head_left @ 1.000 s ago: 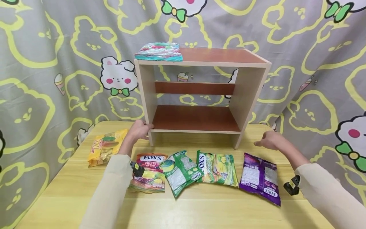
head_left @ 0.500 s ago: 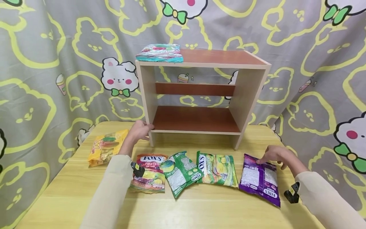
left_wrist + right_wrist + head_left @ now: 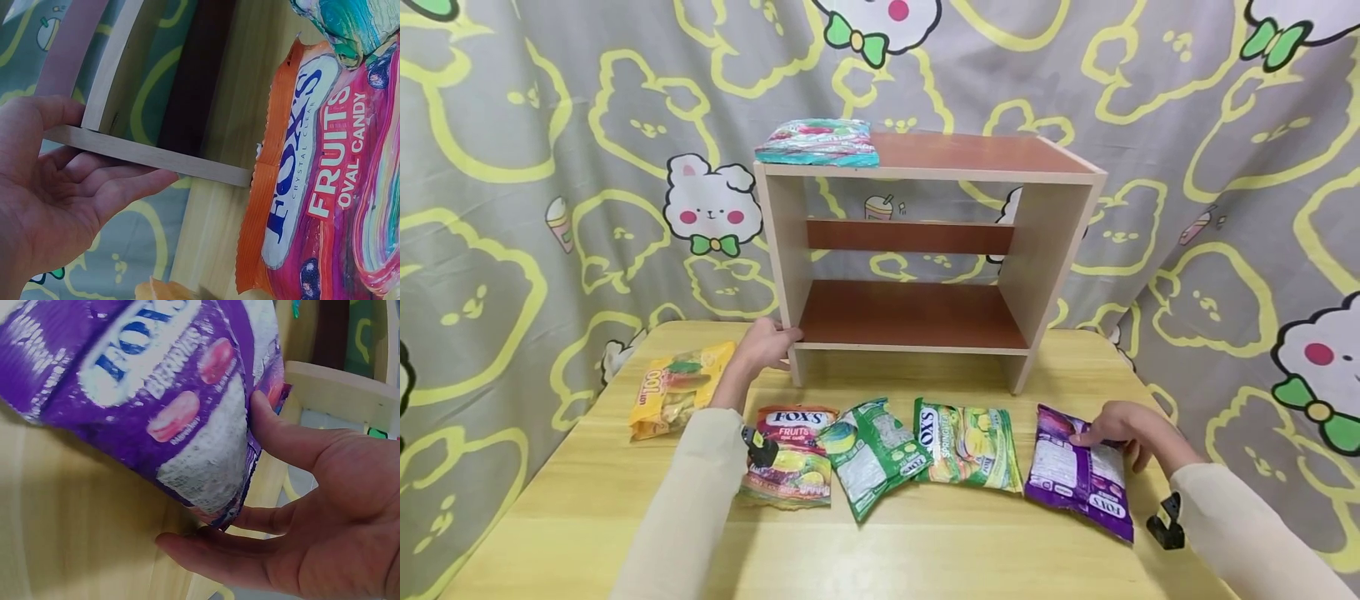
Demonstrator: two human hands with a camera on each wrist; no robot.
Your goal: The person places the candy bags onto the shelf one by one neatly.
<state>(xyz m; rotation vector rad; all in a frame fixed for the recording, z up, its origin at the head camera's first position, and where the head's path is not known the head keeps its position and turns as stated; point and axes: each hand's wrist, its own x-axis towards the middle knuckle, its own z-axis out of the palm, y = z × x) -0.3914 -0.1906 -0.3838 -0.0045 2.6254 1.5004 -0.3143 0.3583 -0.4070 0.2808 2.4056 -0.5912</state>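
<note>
My left hand (image 3: 763, 343) grips the lower left side of the small wooden shelf (image 3: 917, 315). In the left wrist view, the thumb lies on one side of the side panel (image 3: 150, 153) and the fingers on the other. My right hand (image 3: 1126, 427) is at the purple Fox's candy bag (image 3: 1075, 483), which lies on the table at the right. The right wrist view has the thumb pressed on the bag's face and the fingers round its lower edge, partly hidden behind it. A teal candy bag (image 3: 820, 143) lies on the shelf's top left.
Along the table (image 3: 880, 558) in front of the shelf lie a red Fox's Fruits bag (image 3: 793, 467), a green bag (image 3: 876, 458) and a yellow-green bag (image 3: 970, 442). The yellow candy bag (image 3: 673, 392) is left of the left forearm. A patterned curtain (image 3: 625, 125) hangs behind.
My right hand has come down and toward me, from the table beside the shelf onto the purple candy bag, taking hold of its edge. The left hand stays on the shelf.
</note>
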